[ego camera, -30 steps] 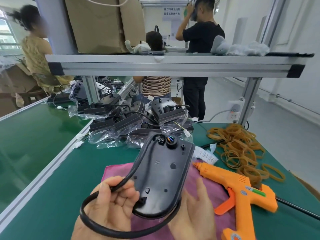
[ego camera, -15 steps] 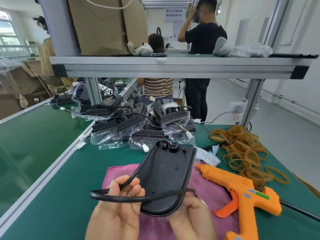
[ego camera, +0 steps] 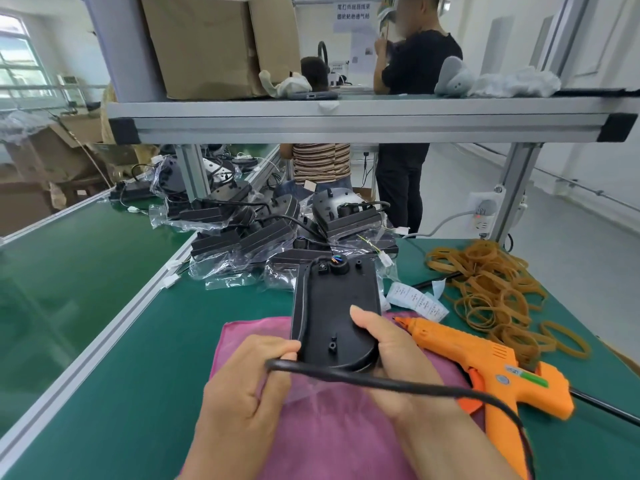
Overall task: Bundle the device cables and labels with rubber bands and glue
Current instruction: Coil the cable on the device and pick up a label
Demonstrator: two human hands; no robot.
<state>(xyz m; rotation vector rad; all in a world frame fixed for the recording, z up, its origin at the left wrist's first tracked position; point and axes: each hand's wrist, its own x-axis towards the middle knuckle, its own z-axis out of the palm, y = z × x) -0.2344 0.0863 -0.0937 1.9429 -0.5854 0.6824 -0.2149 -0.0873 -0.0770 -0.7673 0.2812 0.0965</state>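
My right hand (ego camera: 391,362) grips the near end of a flat black device (ego camera: 332,306), thumb lying on its top face, above a pink cloth (ego camera: 332,427). My left hand (ego camera: 249,382) pinches the device's black cable (ego camera: 398,384) beside the near left corner. From there the cable runs right across my right wrist and curves down out of view. Coloured wires show at the device's far end. An orange glue gun (ego camera: 485,362) lies on the cloth's right edge. Brown rubber bands (ego camera: 491,289) are heaped on the mat at right. White paper labels (ego camera: 415,301) lie between them and the device.
Several bagged black devices with cables (ego camera: 277,233) are piled behind on the green mat (ego camera: 121,393). An aluminium shelf (ego camera: 346,119) with a cardboard box crosses overhead. A conveyor belt (ego camera: 69,258) runs at left. People stand and sit beyond the bench.
The cable loop that hung round the device's near end has been pulled out straight to the right. My right hand shifted from under the device to gripping its right side with the thumb on top.
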